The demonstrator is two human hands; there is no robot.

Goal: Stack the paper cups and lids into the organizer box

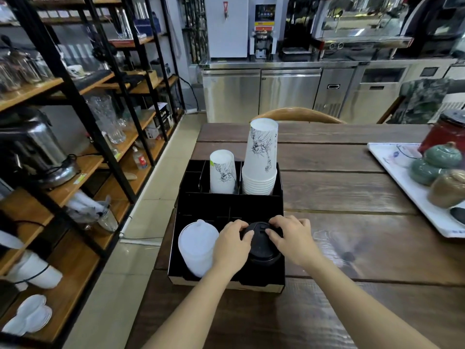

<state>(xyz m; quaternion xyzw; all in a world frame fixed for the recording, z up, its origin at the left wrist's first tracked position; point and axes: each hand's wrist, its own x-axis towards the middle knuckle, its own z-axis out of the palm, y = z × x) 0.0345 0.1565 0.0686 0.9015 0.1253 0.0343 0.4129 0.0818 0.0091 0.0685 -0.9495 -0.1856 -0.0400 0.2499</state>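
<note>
A black organizer box [227, 202] sits on the wooden table's left edge. Its back compartments hold a short stack of upside-down white printed paper cups [222, 172] and a taller stack [261, 157]. The front left compartment holds a stack of white lids [196, 245]. In the front right compartment stands a stack of black lids [260, 244]. My left hand [232, 244] grips that stack from the left, and my right hand [289, 236] grips it from the right, fingers on the top lid.
A white tray [400, 170] with green and brown lidded jars and a red pot lies at the table's right. A wooden chair back [297, 115] stands behind the table. Black shelving [75, 122] with glassware and more lids runs along the left, across a tiled aisle.
</note>
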